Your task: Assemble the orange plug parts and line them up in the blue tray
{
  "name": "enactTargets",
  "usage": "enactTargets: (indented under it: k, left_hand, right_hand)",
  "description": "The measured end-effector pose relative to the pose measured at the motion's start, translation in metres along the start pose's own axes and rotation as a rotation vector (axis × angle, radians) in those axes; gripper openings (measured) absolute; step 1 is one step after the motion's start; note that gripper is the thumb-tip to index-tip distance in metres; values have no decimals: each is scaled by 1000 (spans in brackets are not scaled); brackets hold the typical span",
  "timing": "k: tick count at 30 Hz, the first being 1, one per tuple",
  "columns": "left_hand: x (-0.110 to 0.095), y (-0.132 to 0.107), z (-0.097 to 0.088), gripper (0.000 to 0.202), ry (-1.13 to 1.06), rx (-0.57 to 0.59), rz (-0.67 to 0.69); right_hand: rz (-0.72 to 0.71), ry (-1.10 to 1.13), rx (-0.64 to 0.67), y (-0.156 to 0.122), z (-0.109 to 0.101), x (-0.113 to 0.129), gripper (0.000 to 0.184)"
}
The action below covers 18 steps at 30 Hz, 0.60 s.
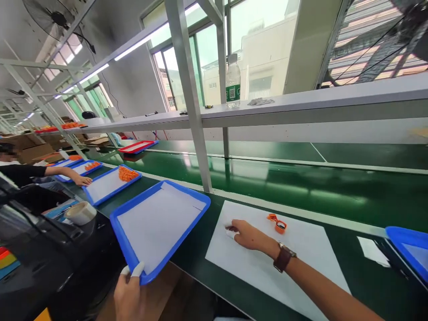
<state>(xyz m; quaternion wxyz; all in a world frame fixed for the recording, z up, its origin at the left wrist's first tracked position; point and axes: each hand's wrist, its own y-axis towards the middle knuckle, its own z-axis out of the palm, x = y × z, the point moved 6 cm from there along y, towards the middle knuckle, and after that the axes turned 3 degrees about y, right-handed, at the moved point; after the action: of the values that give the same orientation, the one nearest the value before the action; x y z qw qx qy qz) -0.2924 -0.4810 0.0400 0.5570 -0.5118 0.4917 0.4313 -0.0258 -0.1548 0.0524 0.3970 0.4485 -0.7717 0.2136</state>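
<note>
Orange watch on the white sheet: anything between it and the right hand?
Nothing visible. Only bare white sheet shows between the right hand and the orange watch, which lies beyond the wrist on the far side. The fingers point away from it, so the hand would likely need to turn.

No word, brand or number can be read for certain. The clearest print is the green label (233,92) around the clear bottle (233,73) on the white shelf (301,105): it carries a pale square patch patterned like a scannable code, with other white marks too small to make out. Any figures on the dark face of the orange watch (280,226) on the white sheet (250,269) are likewise too small to tell. On the white lining (157,232) of the blue tray (121,238), short dark strokes near the edges form no letters.
</note>
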Motion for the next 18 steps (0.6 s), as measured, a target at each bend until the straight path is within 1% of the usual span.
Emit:
enactTargets:
  k: [2, 4, 6, 8, 10, 13, 15, 18]
  left_hand:
    - [6, -8, 30, 36, -101, 37, -28]
    - [11, -12, 53, 33, -124, 44, -16]
    - [18, -14, 68, 33, -89, 43, -1]
    - [25, -16, 77, 34, -38, 32, 20]
    - [29, -18, 80, 35, 46, 0, 46]
    - [26, -23, 80, 30, 288, -95, 126]
    - [21, -26, 82, 24, 441, -135, 204]
    - [20, -28, 87, 19, 484, -158, 254]
  right_hand:
    - [31, -17, -69, -51, -32, -17, 39]
    - [61, -68, -190, -95, -63, -32, 44]
    - [104, -107, -297, -130, -86, -46, 53]
    - [137, -145, -376, -154, -102, -60, 59]
    - [164, -190, -443, -167, -112, -74, 57]
    - [204, -239, -524, -171, -120, -95, 51]
    - [248, -242, -535, -166, -122, -111, 50]
    - [307, -204, -496, -153, -119, -132, 52]
